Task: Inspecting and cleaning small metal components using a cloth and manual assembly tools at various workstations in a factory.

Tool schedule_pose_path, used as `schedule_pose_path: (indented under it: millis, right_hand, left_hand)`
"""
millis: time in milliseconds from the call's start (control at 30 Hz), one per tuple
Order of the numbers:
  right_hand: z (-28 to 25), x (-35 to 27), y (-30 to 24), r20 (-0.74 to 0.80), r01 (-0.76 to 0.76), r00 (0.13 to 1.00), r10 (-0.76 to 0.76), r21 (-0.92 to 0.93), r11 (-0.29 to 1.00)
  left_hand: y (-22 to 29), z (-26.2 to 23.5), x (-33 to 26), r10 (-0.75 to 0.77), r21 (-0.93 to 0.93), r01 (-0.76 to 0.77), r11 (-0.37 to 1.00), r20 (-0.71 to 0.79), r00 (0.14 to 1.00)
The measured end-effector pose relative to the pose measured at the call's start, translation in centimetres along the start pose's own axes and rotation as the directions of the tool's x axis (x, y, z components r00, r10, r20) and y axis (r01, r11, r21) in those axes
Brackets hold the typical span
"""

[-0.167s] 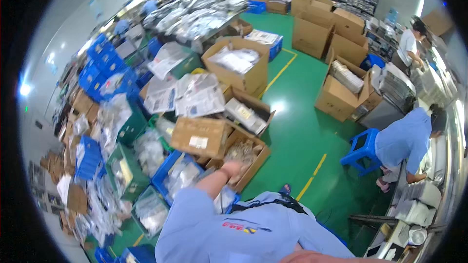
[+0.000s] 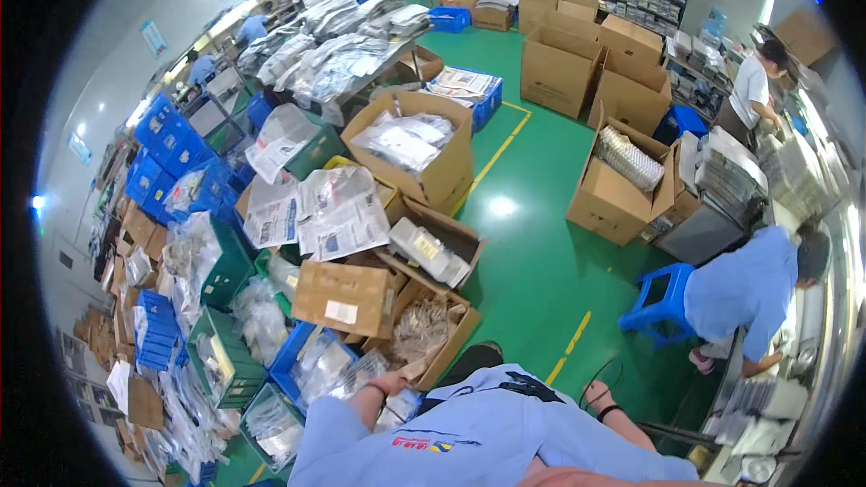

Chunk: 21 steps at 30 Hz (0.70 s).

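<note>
My left hand (image 2: 391, 383) is at the near corner of an open cardboard box (image 2: 442, 356), its fingers closed over the edge. Crumpled brownish clear wrapping (image 2: 424, 325) fills that box. Close beside the hand lies a clear plastic bag (image 2: 365, 373), over a blue crate (image 2: 287, 362). A closed carton (image 2: 338, 298) with a white label rests just beyond. Away from the boxes, my right hand (image 2: 597, 394) hangs low over the green floor with a black band at its wrist. Its fingers are too small to make out, and a thin dark cord shows near it.
Green crates (image 2: 236, 370), newspaper sheets (image 2: 347, 216) and bagged goods crowd my left. Large cartons (image 2: 559, 68) stand ahead. To the right, a person (image 2: 744, 293) in light blue sits on a blue stool (image 2: 658, 302) at a bench; another person (image 2: 750, 90) stands farther back.
My left hand has drawn back from the box's left side to its near corner. My right hand has come into sight at the lower right. The view has shifted.
</note>
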State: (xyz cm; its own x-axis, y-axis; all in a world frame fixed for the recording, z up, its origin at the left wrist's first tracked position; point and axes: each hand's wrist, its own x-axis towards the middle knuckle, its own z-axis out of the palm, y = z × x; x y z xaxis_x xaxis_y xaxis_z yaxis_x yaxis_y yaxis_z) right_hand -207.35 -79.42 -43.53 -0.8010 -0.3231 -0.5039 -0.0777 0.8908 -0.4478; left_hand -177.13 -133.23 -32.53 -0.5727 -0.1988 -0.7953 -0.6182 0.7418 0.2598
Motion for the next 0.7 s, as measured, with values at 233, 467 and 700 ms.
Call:
schedule_pose_path:
  millis: [233, 467, 700]
  right_hand:
    - [-8.2, 24.6, 1.2, 0.403, 0.389, 0.890, -0.215, -0.422, 0.819]
    - [-32.6, 42.2, -10.1, 0.714, -0.154, 0.440, 0.544, -0.537, 0.830]
    - [-48.5, 75.9, -23.2, -0.110, -0.136, 0.967, 0.228, 0.534, 0.834]
  left_hand:
    - [-0.9, -4.4, 14.7, -0.003, -0.141, 0.025, 0.990, 0.159, 0.987]
    - [0.7, -34.5, 34.0, -0.052, 0.135, 0.107, 0.985, -0.363, 0.930]
    - [0.3, -69.0, 47.6, -0.656, -0.754, -0.616, -0.229, -0.348, 0.670]
